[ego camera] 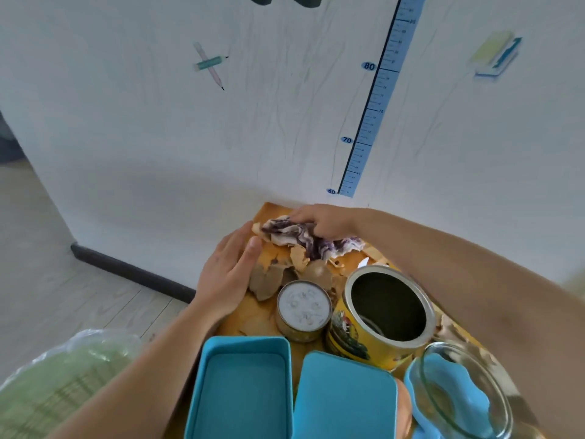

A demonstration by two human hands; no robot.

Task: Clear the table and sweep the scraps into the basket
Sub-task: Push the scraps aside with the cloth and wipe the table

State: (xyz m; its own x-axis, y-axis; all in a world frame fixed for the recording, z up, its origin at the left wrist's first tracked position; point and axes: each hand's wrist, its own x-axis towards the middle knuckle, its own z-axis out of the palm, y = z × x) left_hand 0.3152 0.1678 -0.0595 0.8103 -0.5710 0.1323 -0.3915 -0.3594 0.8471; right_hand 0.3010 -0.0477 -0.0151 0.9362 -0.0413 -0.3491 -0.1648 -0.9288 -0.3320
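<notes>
Green and lined with a clear plastic bag, the basket [47,384] sits at the lower left of my feed, down off the table's left side and well apart from the scraps. My left hand [226,274] is released: fingers straight and together, the hand standing on edge at the left rim of the table [250,321], its palm side against the brown end of the scraps [278,274]. Nearer me I see a blue box [243,388], open side up.

The scraps lie in a heap at the far end of the orange table, close under the white wall [158,137]: tan, papery peelings below, a purple-and-white leaf [304,237] draped across the top. A small tin [304,307] with a whitish top stands just in front of the heap.

My right hand [326,221] comes in from the right with fingers curled down over the leaf, grasping it at the far edge of the heap. Below it, a blue lid [345,397] lies flat beside the box. A yellow can [386,312], open and upright, stands right of the tin. At the far right is a glass bowl [465,391] with something blue inside that I cannot make out.
</notes>
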